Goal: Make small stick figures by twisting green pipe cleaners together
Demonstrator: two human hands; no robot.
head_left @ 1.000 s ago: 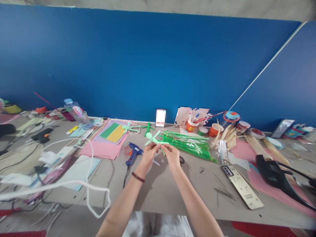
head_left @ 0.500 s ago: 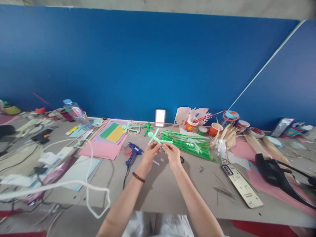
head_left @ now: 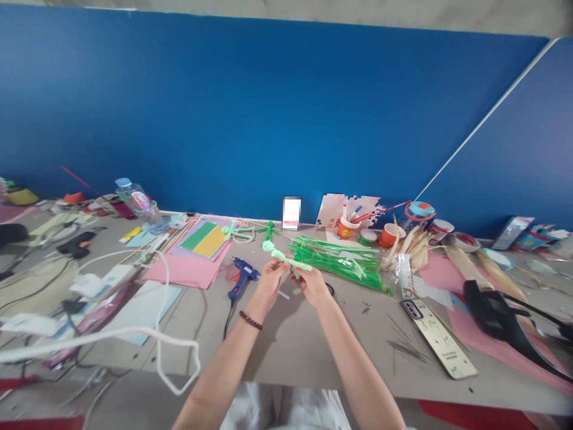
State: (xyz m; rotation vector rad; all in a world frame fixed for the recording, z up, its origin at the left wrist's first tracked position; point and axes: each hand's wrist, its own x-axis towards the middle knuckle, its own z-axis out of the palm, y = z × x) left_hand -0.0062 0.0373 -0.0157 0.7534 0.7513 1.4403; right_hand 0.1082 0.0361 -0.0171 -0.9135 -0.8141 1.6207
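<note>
A light green pipe-cleaner figure [head_left: 276,254] is held between both hands above the middle of the table. My left hand [head_left: 272,278] pinches it near its middle, with a dark beaded bracelet at the wrist. My right hand [head_left: 312,286] has its fingers closed on the figure's lower right end. Behind the hands stands a darker green pipe-cleaner figure [head_left: 269,230]. Right of them lies a bag of green pipe cleaners [head_left: 335,260]. A blue glue gun [head_left: 243,278] rests left of my left hand.
Pink paper [head_left: 188,272] and coloured sheets [head_left: 203,240] lie at left, near a plastic bottle [head_left: 138,200]. A red cup of pens [head_left: 347,228] stands at the back. A phone [head_left: 441,340] lies at right. A white cable [head_left: 179,340] loops at the front left.
The light green figure has turned between my fingers, its limbs now lying more in one line. My right hand has tilted slightly, and both hands stay in about the same place.
</note>
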